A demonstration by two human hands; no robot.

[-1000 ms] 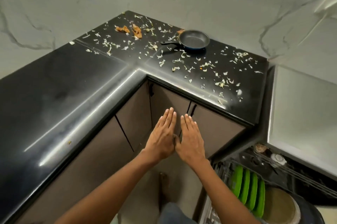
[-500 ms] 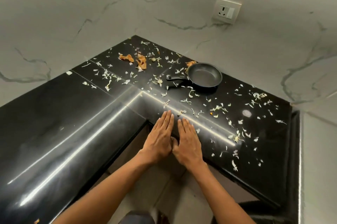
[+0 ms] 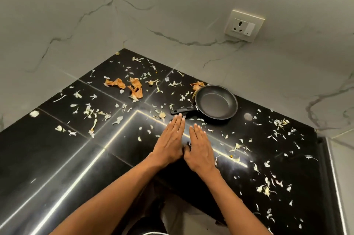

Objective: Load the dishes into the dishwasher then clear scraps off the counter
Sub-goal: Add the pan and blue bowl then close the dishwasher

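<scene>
2 flat, empty hands, left hand point(image 3: 169, 142) and right hand point(image 3: 200, 146), have risen over the desk point(image 3: 47, 158), fingers extended toward the pan point(image 3: 215, 103); likely loading it next.

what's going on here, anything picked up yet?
Nothing held yet. A person's left hand and right hand are flat, empty and side by side over the black counter. The left fingers are just short of the handle of a small empty frying pan. Onion-skin scraps and pale bits are scattered across the counter, none cleared.
</scene>
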